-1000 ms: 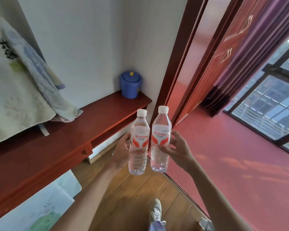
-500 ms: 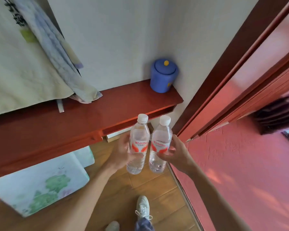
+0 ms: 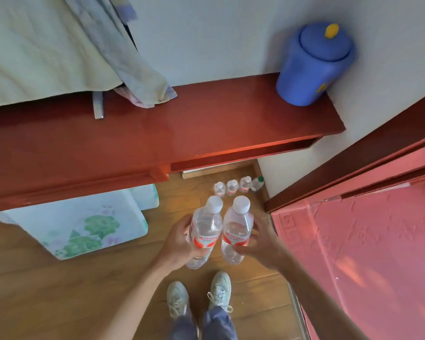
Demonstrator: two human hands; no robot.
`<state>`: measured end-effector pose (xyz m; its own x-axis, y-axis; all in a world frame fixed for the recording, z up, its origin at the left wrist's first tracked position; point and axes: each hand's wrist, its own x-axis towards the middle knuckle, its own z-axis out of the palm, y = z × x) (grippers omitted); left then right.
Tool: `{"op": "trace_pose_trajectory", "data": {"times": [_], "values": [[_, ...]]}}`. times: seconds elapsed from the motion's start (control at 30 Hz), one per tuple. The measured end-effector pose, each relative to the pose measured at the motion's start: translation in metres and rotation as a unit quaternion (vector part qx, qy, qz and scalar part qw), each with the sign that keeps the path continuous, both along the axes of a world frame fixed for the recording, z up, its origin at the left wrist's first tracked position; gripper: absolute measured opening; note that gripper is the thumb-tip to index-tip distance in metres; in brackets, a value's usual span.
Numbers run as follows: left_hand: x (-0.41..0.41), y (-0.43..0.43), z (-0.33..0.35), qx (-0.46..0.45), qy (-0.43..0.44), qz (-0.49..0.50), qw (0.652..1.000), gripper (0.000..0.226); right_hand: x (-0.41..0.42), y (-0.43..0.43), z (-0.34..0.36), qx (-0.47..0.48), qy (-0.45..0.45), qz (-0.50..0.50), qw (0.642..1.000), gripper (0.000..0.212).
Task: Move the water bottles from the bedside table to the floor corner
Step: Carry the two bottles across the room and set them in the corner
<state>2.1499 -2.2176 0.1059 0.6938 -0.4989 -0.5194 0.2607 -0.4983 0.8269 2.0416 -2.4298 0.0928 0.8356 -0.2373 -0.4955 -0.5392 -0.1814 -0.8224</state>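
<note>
Your left hand [image 3: 179, 244] grips one clear plastic water bottle [image 3: 205, 231], your right hand [image 3: 260, 244] another [image 3: 236, 233], above the wooden floor [image 3: 59, 290] near four standing bottles [image 3: 238, 185].

Left grip [image 3: 179, 244] holds one clear plastic water bottle [image 3: 205, 233], right grip [image 3: 261, 244] a second bottle [image 3: 236, 231] just beside it. Ahead of both, small plastic bottles [image 3: 232, 187] stand in a row on the wooden floor [image 3: 59, 290].

- blue lidded jar [image 3: 312, 67], yellow knob on top, tucked right up against the wall
- pale quilt [image 3: 35, 45] hanging down
- floral-print box [image 3: 84, 224] lower left
- reddish carpet [image 3: 366, 241] on the right
</note>
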Motion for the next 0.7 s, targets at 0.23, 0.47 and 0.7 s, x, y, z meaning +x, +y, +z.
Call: {"op": "trace_pose_trajectory", "data": {"times": [0.23,0.47,0.7], "values": [[0.007,0.021,-0.099,0.018,-0.005,0.007,1.000,0.063,0.014,0.015,-0.106,-0.009,0.016,0.022,1.000,0.074],[0.011,0.037,-0.201,0.039,0.004,0.009,0.999,0.071,0.030,0.032,-0.209,-0.035,0.022,0.059,0.997,0.084],[0.032,0.036,-0.292,0.055,-0.021,0.021,0.998,0.072,0.051,0.038,-0.293,-0.018,0.020,0.053,0.998,0.087]]}}
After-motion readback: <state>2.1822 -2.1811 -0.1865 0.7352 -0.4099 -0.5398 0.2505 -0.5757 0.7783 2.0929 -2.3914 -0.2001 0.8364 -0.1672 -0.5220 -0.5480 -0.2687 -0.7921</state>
